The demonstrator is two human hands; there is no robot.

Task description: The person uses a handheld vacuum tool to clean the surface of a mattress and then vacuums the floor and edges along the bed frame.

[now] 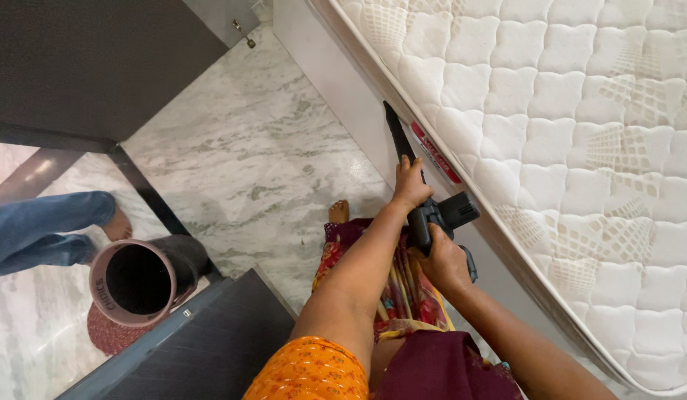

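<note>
A person holds a black vacuum (431,194) with both hands. It is long and thin. Its long line runs from the hands up and a little to the left in the picture, along the side of the bed. The thin nozzle (397,132) points away from the person. Its tip is right by the crack between the mattress (580,133) and the white bed frame (343,81). The fat back end sticks out to the right, near the mattress edge.

The left hand (411,185) is closed around the thin front part. The right hand (445,261) is closed around the handle at the back. The fingers of both hands wrap tight around the vacuum.

The mattress is white and puffy with stitched squares. A red tag (434,153) sits on its side, just beside the nozzle. The floor (247,148) is shiny grey and white marble. One bare foot (338,212) shows on it.

On the left stands a dark cabinet (84,59). Below it is a mirror (54,267). In the mirror you can see blue jeans (39,230) and a foot. A pink bin (136,280) with a dark inside stands by the mirror. A dark board (202,341) lies near the bottom.

The right hand hides much of the handle. The mattress is cut off at the right and top. The words on the tag are too small to make out.
</note>
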